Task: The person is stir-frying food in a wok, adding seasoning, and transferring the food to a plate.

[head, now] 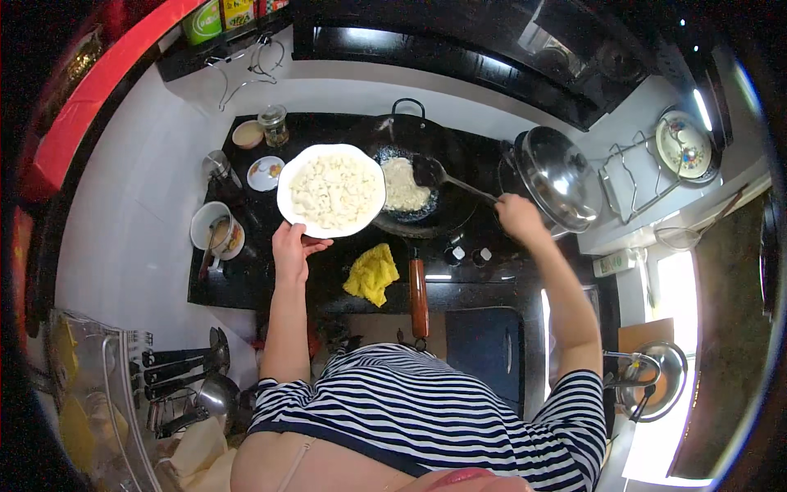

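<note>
My left hand [294, 251] grips the lower rim of a white bowl [283, 212] filled with pale, chopped food [335, 192]. The bowl is held just left of a dark wok [452, 215], its right edge overlapping the wok's rim. In the wok lies a pale, lumpy mass of food [403, 184]. My right hand [519, 215] is closed on the handle of a spatula [458, 183], whose dark blade rests at the right side of that mass. The wok's wooden handle [419, 295] points towards me. A yellow cloth [373, 275] lies left of this handle.
A pot with a steel lid [559, 178] stands right of the wok. At the left are a mug with a spoon [218, 230], a floral lid [265, 173], a glass jar [274, 126] and a small bowl [248, 134]. Utensils [184, 369] hang at lower left.
</note>
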Available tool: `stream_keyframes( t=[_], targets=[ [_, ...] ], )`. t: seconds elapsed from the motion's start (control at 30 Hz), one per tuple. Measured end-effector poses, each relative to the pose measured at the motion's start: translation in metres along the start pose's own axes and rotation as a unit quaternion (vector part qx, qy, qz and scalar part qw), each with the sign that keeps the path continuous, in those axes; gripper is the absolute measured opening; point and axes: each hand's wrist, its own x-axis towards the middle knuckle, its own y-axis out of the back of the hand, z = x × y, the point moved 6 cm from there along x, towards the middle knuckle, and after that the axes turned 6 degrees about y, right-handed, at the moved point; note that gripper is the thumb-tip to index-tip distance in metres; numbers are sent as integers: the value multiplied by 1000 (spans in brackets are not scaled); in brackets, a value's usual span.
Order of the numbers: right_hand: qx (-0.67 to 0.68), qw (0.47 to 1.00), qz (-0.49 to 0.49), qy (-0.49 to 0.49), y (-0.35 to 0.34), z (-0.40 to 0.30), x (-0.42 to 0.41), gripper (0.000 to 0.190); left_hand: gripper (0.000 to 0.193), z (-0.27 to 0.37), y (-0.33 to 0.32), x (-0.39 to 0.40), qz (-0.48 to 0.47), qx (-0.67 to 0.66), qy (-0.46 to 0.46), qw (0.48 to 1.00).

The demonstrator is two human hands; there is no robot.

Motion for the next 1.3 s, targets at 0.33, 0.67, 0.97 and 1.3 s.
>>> stream_keyframes(
  t=[0.33,0.67,0.97,1.3],
  targets=[
    [328,920,-199,-84,-64,22,51,29,29,1,-9,-11,1,-9,3,1000],
    [420,907,-18,-26,-138,-26,65,43,28,2,-13,-11,8,4,5,1000],
    [380,924,-5,37,-38,-35,17,46,29,-15,-3,9,-18,-1,35,999],
    [280,949,-46,139,78,-122,-62,40,26,-30,-11,30,-75,6,66,995]
  ],
)
